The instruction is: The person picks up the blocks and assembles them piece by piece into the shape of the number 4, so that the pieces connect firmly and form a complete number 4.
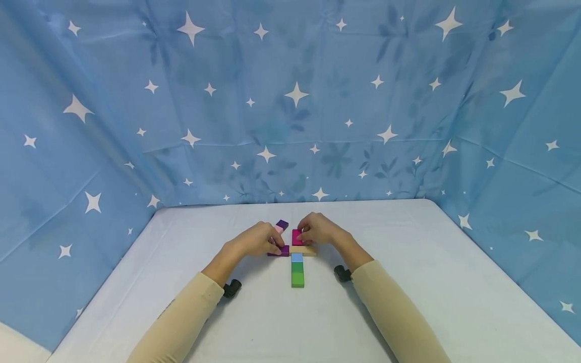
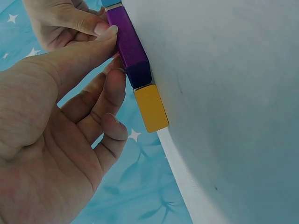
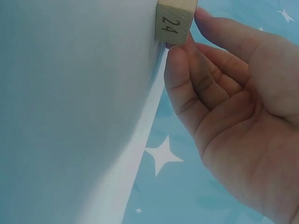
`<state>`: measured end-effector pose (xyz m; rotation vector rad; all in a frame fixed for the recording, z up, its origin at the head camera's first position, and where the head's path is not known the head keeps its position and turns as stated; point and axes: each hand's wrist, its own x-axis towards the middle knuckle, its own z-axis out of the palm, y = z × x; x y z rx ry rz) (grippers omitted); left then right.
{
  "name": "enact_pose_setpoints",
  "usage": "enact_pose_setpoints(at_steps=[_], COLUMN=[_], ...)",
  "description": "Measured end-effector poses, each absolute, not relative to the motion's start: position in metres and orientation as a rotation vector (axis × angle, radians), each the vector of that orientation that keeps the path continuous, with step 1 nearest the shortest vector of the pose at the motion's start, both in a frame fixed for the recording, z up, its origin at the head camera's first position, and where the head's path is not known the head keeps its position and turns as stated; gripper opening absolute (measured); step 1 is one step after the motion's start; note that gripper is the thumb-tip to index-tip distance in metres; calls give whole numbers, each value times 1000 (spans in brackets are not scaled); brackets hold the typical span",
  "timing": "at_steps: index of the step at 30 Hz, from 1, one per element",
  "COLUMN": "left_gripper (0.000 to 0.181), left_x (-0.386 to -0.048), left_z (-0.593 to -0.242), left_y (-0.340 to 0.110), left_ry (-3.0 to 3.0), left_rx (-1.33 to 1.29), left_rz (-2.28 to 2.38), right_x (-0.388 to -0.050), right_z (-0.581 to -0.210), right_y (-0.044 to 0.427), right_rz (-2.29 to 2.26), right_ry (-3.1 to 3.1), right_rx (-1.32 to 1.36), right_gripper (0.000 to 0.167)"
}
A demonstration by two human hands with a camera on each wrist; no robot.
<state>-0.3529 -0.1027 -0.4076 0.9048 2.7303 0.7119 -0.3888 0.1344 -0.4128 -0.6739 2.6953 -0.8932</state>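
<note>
In the head view my left hand [image 1: 257, 239] pinches a purple block [image 1: 284, 251] between thumb and finger. The left wrist view shows the thumb on the long purple block [image 2: 128, 44], with a yellow block [image 2: 152, 108] at its near end. My right hand [image 1: 319, 229] holds a magenta block [image 1: 296, 235], which stands just behind a plain wooden block [image 1: 299, 249]. In the right wrist view the fingers are beside the wooden block [image 3: 173, 23], marked 24; the magenta block is mostly hidden there.
Blue [image 1: 297, 257], dark green [image 1: 297, 267] and light green [image 1: 297, 280] blocks form a row toward me. Pink [image 1: 279, 228] and dark purple [image 1: 283, 224] blocks lie behind my left hand. Blue starred cloth [image 1: 295, 121] surrounds the white table [image 1: 390, 227].
</note>
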Motion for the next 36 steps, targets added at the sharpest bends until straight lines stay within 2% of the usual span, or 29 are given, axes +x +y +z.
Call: enact_pose_setpoints(at_steps=[36], left_gripper=[15], left_x=[-355], left_z=[-407], left_y=[-103], left_ry=[2696], left_rx=[922], left_rz=[737], right_x=[-387], right_z=[-410], right_y=[135], right_rz=[-873], right_ry=[2690], right_rx=[-725], right_gripper=[27])
